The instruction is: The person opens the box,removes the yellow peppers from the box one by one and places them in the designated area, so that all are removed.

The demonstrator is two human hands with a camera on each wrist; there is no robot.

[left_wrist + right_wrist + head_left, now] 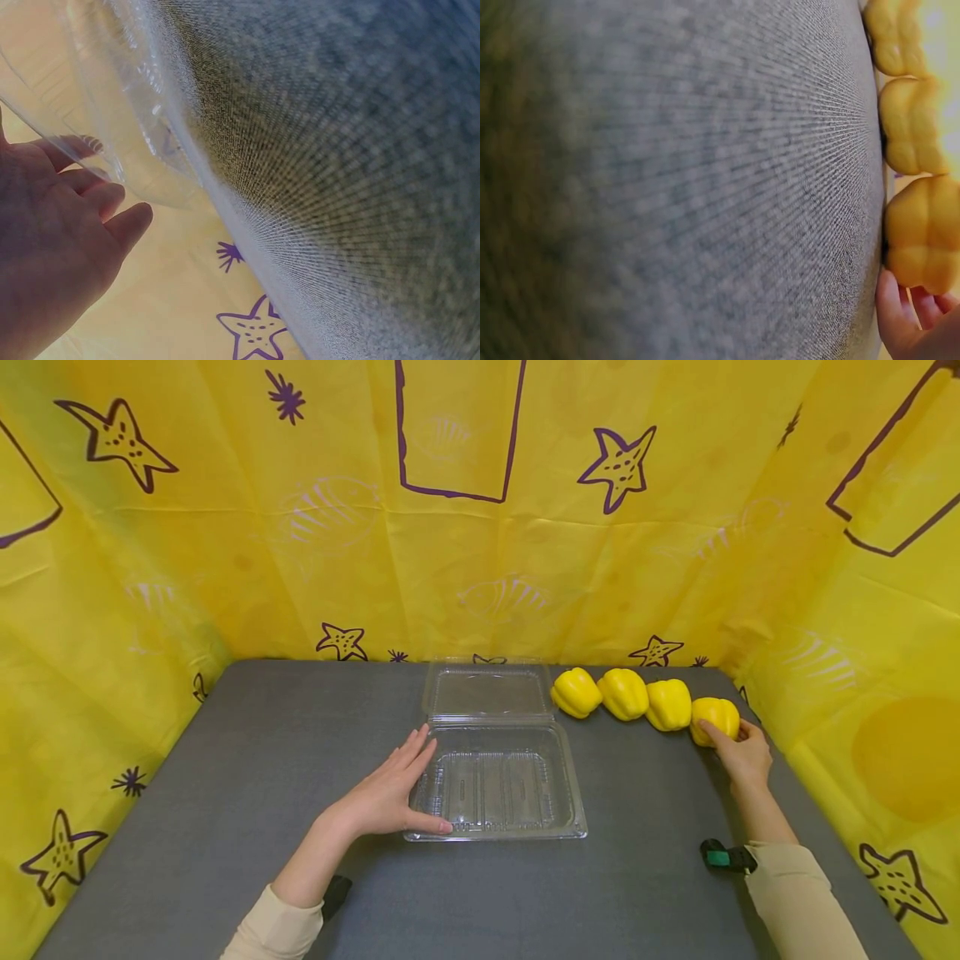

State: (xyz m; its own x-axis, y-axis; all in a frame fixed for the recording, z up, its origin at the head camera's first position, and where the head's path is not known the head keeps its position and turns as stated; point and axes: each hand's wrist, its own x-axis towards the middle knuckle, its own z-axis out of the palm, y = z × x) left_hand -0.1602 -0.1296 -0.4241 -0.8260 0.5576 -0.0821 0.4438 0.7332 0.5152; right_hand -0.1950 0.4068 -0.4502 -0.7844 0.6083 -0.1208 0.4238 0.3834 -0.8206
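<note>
A clear plastic clamshell container (pixel 517 836) lies unfolded on the grey table, its lid (pixel 489 695) laid back toward the yellow backdrop. My left hand (pixel 384 795) rests at the container's left side, fingers fairly straight along the edge and thumb on the near rim. In the left wrist view the fingers (pixel 129 225) lie against clear plastic. To the right, a row of several yellow bell peppers runs from beside the lid toward the table's right edge. My right hand (pixel 746 758) holds the rightmost yellow bell pepper (pixel 716 717), thumb in front and fingers round its right side.
Left of the held pepper sit the other yellow bell peppers (pixel 624 695), close together. Yellow printed cloth (pixel 480 543) walls in the table (pixel 247 760) at the back and both sides. A dark wrist device (pixel 716 856) is by the right sleeve.
</note>
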